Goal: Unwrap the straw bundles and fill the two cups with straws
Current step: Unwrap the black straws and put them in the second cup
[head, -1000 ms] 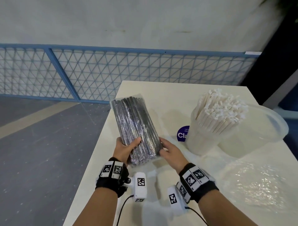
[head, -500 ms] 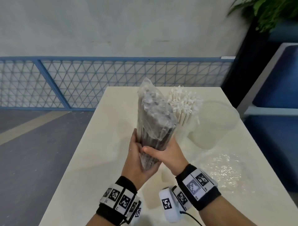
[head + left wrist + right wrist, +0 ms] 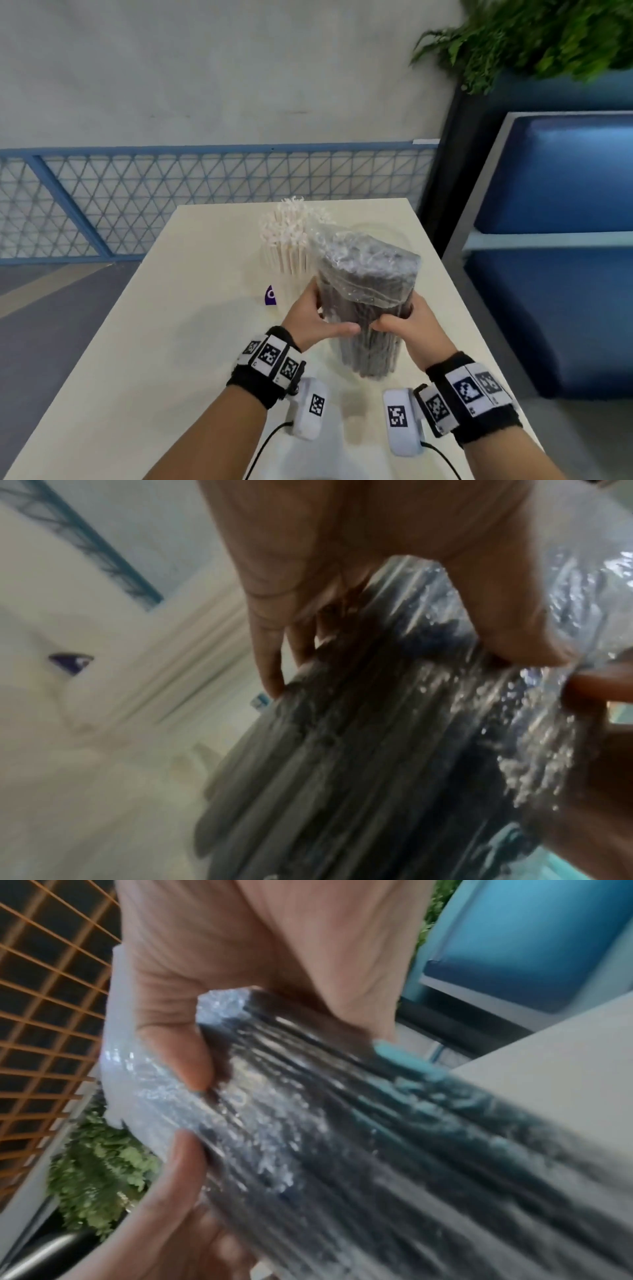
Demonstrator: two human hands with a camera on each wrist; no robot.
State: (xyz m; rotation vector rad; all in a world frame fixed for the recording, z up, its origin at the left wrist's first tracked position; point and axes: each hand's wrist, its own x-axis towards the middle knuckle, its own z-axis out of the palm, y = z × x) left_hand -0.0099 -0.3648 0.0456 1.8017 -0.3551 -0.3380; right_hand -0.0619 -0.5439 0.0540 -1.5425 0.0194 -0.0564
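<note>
I see both hands clamped on the bundle of dark straws, which stands nearly upright above the counter — still inside its clear plastic wrap, loose and crinkled over the top end. My left hand curls round the bundle's left side, thumb across the front; my right hand grips the right side, thumb meeting the left one at the front. In the left wrist view the fingers press into the wrap, and the right wrist view shows the thumb pinching the film against the straws; both views are blurred. Just behind the bundle, to its left, the cup of white paper-wrapped straws stands full. Left of that cup a purple sticker lies on the counter. Directly behind the bundle a clear cup's rim barely shows — I cannot tell what it holds.
</note>
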